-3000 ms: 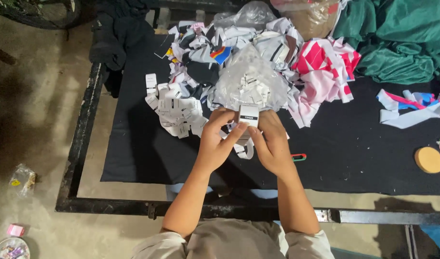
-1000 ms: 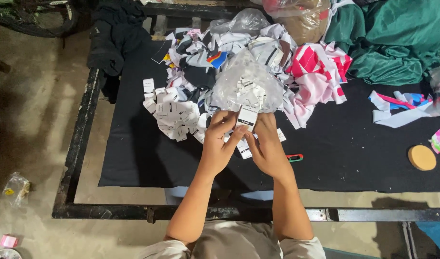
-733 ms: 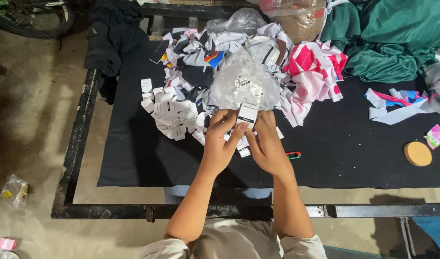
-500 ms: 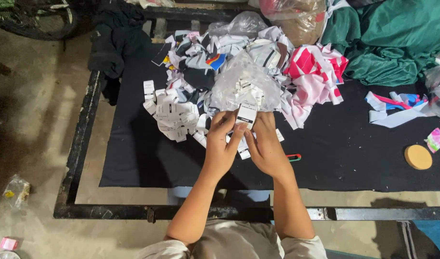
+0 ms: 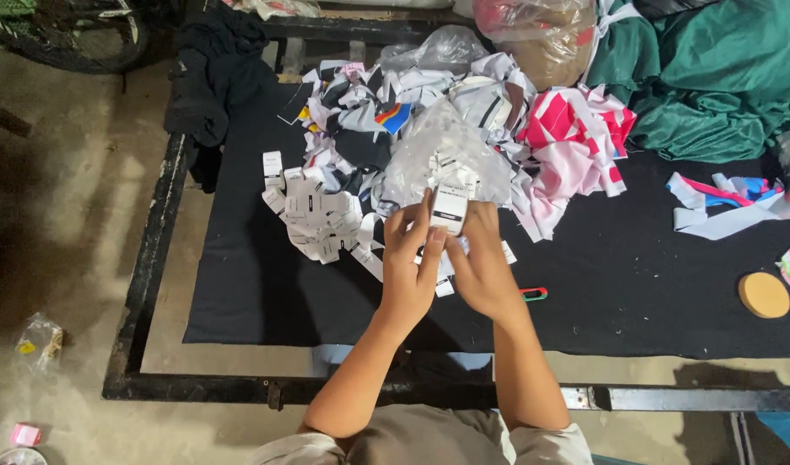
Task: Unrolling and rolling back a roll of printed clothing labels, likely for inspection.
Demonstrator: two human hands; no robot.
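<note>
A black cloth-covered work table (image 5: 266, 284) fills the frame. Green bundled fabric (image 5: 714, 77) lies upper right; a clear plastic bag of white tags (image 5: 442, 159) sits centre. Left hand (image 5: 410, 267) and right hand (image 5: 481, 263) together pinch a small white rectangular label (image 5: 450, 209) just below the bag — risk: a loose pinch drops it among the scattered white labels (image 5: 313, 215).

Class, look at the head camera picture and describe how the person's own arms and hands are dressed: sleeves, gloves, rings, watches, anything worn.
Both the left hand and the right hand are bare, with no gloves, and no rings or watch can be seen. The forearms are uncovered. Short, light grey-beige sleeves show at the bottom edge.
</note>
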